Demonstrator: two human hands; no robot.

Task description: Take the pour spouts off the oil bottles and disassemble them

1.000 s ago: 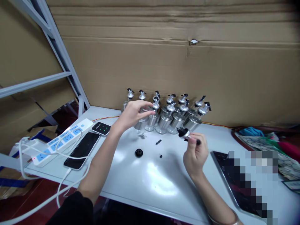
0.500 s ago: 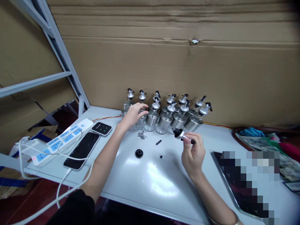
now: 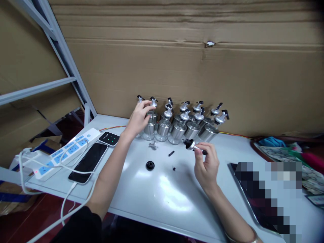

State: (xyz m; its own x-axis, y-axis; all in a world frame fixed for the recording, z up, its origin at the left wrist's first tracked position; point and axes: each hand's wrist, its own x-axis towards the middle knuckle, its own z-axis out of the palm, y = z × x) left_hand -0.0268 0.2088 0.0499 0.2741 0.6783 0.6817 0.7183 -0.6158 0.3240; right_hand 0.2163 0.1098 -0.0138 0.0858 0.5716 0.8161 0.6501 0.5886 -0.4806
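Pinched in my right hand (image 3: pixel 207 167) is a bottle pourer (image 3: pixel 189 144), silver-bodied with a black ribbed stopper pointing left. My left hand (image 3: pixel 139 116) is at the left end of the bottle rows, fingers apart beside the neck of a glass bottle (image 3: pixel 149 130) with a steel band and no pourer visible on it. Whether the fingers touch the glass I cannot tell. Several similar bottles (image 3: pixel 177 131) stand alongside, topped with silver and black pourers. Before them lie a small silver part (image 3: pixel 153 145), a black round cap (image 3: pixel 150 165), a black strip (image 3: pixel 171 153) and a tiny black piece (image 3: pixel 173 169).
On the left are a power strip (image 3: pixel 68 152) with white cables, a phone (image 3: pixel 88 163) and a small black device (image 3: pixel 108 138). A tablet-like slab (image 3: pixel 253 202), partly pixelated, lies at right. Cardboard (image 3: pixel 177 74) walls the back; a metal frame (image 3: pixel 68 60) rises at left.
My left hand has shifted left and slightly up along the bottles, uncovering more of the front-left bottle. My right hand has moved slightly left with the pourer.
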